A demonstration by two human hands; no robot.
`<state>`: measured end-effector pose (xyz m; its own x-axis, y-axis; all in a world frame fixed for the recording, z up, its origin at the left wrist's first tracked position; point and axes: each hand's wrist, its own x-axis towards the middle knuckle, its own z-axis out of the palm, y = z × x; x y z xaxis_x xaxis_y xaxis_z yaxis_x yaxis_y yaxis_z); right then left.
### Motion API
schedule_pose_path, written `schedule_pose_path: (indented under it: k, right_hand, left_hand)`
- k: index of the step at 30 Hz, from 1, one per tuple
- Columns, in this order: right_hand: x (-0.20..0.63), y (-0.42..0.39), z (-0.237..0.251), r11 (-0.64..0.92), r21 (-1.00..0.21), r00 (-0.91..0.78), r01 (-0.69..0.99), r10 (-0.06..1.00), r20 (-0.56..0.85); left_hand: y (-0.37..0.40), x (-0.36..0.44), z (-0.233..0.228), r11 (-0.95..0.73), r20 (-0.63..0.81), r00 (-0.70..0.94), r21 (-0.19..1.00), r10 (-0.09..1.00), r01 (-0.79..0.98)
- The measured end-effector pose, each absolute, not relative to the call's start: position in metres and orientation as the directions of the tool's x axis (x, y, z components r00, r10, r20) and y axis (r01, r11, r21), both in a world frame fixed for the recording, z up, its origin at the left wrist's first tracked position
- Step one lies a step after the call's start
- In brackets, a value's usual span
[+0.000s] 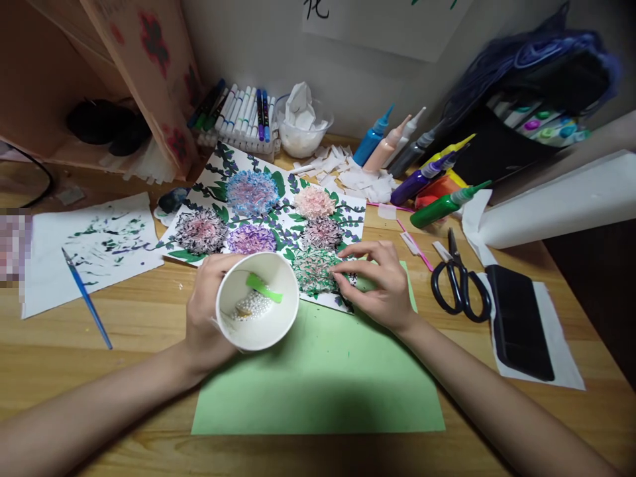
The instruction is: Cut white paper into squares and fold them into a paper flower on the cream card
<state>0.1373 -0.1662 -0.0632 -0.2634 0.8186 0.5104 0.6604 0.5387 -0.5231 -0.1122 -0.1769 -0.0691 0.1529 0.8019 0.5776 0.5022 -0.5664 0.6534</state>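
My left hand (203, 311) holds a white paper cup (258, 301) tilted toward me; small white beads and a green strip lie inside it. My right hand (377, 281) rests with fingertips pinched on the green flower (315, 268) at the near edge of a flower painting (271, 212). The painting shows blue, pink, purple and dark flowers with green leaves. It lies partly on a light green paper sheet (322, 371) on the wooden table (99, 371). Whether a bead sits between my right fingertips cannot be told.
Black scissors (460, 285) and a black flat case (519, 321) lie at the right. Paint bottles (422, 179) and torn white paper scraps (358, 175) sit behind the painting. A marker set (241, 112), a tissue bowl (303, 126), a smeared test sheet (89, 248) and a blue brush (87, 298) are left.
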Motion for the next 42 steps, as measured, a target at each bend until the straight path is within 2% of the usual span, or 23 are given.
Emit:
schedule_pose_path:
  k: [6,22,26,30,32,37,42]
  right_hand:
    - [0.132,-0.164,-0.063,0.577,-0.502,-0.335,0.644,0.803,0.492]
    - [0.127,-0.161,-0.067,0.56,-0.543,-0.315,0.626,0.818,0.481]
    - [0.129,-0.162,-0.058,0.557,-0.564,-0.233,0.61,0.806,0.544]
    - [0.123,-0.172,-0.025,0.582,-0.595,-0.152,0.554,0.774,0.615]
    - [0.115,-0.18,-0.005,0.656,-0.54,-0.221,0.527,0.719,0.659]
    - [0.087,-0.185,0.021,0.814,-0.296,-0.483,0.5,0.546,0.684]
    - [0.062,-0.168,0.03,0.866,-0.161,-0.573,0.474,0.442,0.691]
  left_hand:
    - [-0.176,-0.11,-0.065,-0.597,0.611,0.171,0.608,0.773,0.524]
    - [-0.178,-0.11,-0.066,-0.536,0.593,0.148,0.558,0.791,0.634]
    - [-0.179,-0.109,-0.065,-0.558,0.608,0.176,0.527,0.775,0.641]
    - [-0.182,-0.108,-0.064,-0.585,0.578,0.25,0.514,0.777,0.627]
    - [-0.184,-0.107,-0.064,-0.594,0.559,0.28,0.523,0.781,0.612]
    - [-0.185,-0.11,-0.059,-0.606,0.559,0.3,0.51,0.773,0.611]
    - [-0.19,-0.131,-0.049,-0.568,0.557,0.245,0.533,0.793,0.627]
